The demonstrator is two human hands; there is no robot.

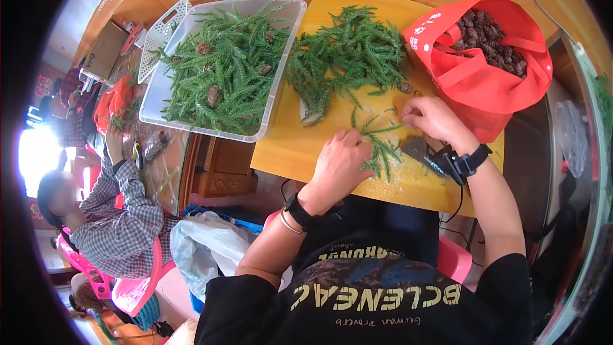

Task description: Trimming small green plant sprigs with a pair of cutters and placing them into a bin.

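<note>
My left hand is closed around a green artificial pine sprig, low over the yellow table. The sprig's needled branches fan out to the right of my fingers. Just right of its tips, my right hand has its fingers curled into a pinch; what they hold, if anything, is too small to make out. A small brown pine cone lies beyond those fingertips. Under my right wrist, a dark object rests on the table, its kind unclear. Beyond both hands spreads a loose heap of pine sprigs.
A clear plastic bin of sprigs and pine cones stands left of the yellow table. At the far right, a red bag holds many pine cones. White crumbs dot the near tabletop. A person in a checked shirt works at the left.
</note>
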